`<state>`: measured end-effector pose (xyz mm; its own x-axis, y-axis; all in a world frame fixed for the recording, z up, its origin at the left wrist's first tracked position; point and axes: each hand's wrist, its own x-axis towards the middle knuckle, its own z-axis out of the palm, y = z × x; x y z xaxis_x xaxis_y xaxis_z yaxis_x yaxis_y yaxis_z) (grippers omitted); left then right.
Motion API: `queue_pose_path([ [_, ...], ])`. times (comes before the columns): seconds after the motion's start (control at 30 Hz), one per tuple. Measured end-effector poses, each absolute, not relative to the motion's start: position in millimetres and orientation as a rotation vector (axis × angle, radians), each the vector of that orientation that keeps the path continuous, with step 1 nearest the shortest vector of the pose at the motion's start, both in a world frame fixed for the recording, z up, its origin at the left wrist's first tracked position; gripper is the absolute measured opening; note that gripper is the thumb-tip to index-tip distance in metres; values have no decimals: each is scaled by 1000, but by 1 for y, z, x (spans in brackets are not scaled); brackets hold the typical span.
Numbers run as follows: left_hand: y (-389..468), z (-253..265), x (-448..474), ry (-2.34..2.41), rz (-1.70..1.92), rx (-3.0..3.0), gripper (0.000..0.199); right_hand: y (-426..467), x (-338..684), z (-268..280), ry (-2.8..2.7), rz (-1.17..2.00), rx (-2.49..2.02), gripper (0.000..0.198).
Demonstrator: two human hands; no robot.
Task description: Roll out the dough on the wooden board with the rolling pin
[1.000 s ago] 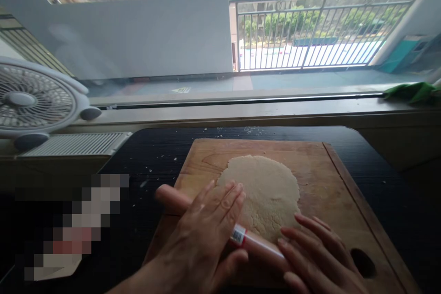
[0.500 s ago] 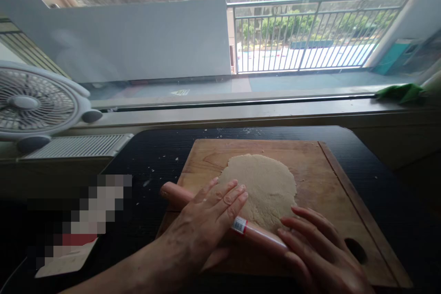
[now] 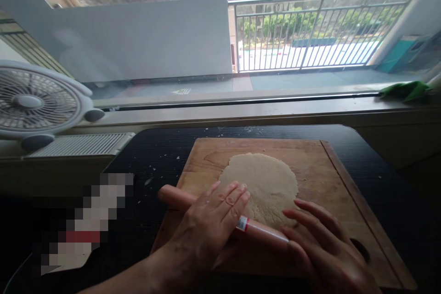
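Note:
A wooden rolling pin (image 3: 265,230), with a barcode label at its middle, lies slantwise across the near edge of a flattened sheet of pale dough (image 3: 263,179). My left hand (image 3: 220,211) rests over the pin, its fingers extended towards the dough and its thumb on the near side. At the pin's right end, my right hand (image 3: 320,239) has its thumb along the wood and its fingers bent over the far side. Dough and pin are on a wooden cutting board (image 3: 310,156). The near part of the dough looks rough and cracked.
The board sits on a black table (image 3: 155,147) sprinkled with flour specks. To the left are a pixelated pale object (image 3: 89,216) and a grey fan (image 3: 37,101). A green cloth (image 3: 406,91) lies on the windowsill (image 3: 241,109) at the right.
The pin's right part and my right hand's fingertips have shifted slightly away from me. My left hand stays over the pin. The view has moved a little.

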<state>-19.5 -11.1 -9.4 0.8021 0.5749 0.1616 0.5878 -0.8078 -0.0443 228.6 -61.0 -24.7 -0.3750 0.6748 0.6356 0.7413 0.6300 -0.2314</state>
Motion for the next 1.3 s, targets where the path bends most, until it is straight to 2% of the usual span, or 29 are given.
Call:
queue_pose_path([
  [0.27,-41,1,-47,-857,-233,-2877,57,-74,228,-39,-2213,-228,-988,19],
  [0.67,62,7,55,-1187,-205,-3092,51,-48,239,-36,-2130,-214,-1329,32],
  [0.83,20,1,19,-1035,-161,-3027,51,-63,234,-38,-2207,-325,-1080,26],
  [0.97,-13,-5,-16,-917,-132,-2878,60,-67,232,-39,-2219,-309,-1045,23],
  [1.13,18,-8,-11,-1020,-136,-2845,62,-29,231,-20,-2221,-178,-1290,28],
  [1.3,71,-4,14,-1337,-204,-2808,51,34,221,0,-2287,-174,-1435,29],
])
